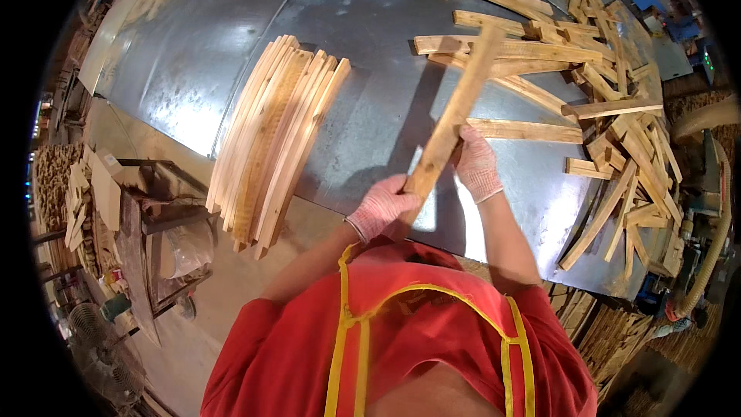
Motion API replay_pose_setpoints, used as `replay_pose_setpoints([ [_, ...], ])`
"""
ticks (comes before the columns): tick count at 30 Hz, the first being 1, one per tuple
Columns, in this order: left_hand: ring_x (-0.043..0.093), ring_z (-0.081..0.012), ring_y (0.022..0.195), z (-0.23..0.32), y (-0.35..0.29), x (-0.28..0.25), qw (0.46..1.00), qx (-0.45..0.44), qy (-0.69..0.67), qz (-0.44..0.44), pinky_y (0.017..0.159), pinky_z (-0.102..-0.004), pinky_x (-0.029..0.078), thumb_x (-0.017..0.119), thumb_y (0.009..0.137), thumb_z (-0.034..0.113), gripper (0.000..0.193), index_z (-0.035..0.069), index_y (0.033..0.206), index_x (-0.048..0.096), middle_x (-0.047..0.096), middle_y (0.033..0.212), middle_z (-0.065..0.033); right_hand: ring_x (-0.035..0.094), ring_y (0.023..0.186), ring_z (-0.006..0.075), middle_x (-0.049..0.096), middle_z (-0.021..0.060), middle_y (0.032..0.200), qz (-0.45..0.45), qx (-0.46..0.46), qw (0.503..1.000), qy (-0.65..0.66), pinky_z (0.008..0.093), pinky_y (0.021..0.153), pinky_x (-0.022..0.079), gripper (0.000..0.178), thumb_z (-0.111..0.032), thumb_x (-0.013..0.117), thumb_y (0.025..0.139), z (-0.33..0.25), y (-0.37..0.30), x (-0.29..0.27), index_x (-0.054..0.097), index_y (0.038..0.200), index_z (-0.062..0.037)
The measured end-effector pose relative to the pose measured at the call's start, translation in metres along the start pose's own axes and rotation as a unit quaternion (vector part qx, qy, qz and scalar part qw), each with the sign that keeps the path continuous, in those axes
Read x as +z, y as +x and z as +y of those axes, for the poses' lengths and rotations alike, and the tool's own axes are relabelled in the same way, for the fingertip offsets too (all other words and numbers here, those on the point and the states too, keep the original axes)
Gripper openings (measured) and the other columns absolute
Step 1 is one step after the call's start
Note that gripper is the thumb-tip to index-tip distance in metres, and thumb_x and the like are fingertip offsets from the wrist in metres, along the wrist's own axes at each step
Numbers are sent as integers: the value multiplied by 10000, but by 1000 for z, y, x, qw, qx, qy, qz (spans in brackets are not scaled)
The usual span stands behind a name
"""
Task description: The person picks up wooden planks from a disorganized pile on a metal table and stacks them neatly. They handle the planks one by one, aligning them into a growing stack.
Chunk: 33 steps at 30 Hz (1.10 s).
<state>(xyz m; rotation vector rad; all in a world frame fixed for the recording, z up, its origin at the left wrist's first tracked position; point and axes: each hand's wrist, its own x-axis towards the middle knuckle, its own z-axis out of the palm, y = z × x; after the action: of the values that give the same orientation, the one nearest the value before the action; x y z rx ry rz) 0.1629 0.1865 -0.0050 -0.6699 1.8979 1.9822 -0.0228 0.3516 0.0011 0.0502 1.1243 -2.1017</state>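
Observation:
Both of my hands wear pinkish knitted gloves and hold one long wooden strip, tilted with its far end up to the right. My left hand is closed round the near end. Farther up the strip, my right hand grips its right edge; some of its fingers are hidden behind the wood. Left of the strip lies a row of similar wooden strips, side by side and overhanging the table's front edge. To the right a loose wooden strip lies on the metal table, near my right hand.
A jumbled heap of wooden strips covers the table's right side. At the lower left stand a wooden frame stand and a fan on the floor. A ribbed hose hangs at the far right, beside machinery.

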Motion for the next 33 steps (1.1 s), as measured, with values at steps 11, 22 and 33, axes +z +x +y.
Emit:
replay_pose_setpoints([
  [11,712,-282,892,-17,-5,-53,957,9,185,224,795,-430,544,742,882,288,311,93,1119,700,718,953,-137,601,1306,392,629,170,1430,-45,56,421,-904,477,1102,496,770,-406,847,799,-133,45,-96,584,1478,-154],
  [22,626,-148,802,-49,-92,-107,913,106,100,382,772,-314,546,776,883,113,335,53,1207,721,671,865,-63,635,741,143,684,86,885,26,102,906,-410,316,696,551,581,-552,595,1047,59,39,45,687,1168,8],
  [33,717,-167,985,-48,-177,-256,933,-27,48,357,896,-311,579,777,893,142,511,49,1387,682,776,1082,-113,585,675,111,629,7,795,-217,264,859,-381,296,562,462,205,-247,696,988,131,96,185,629,934,-61],
])
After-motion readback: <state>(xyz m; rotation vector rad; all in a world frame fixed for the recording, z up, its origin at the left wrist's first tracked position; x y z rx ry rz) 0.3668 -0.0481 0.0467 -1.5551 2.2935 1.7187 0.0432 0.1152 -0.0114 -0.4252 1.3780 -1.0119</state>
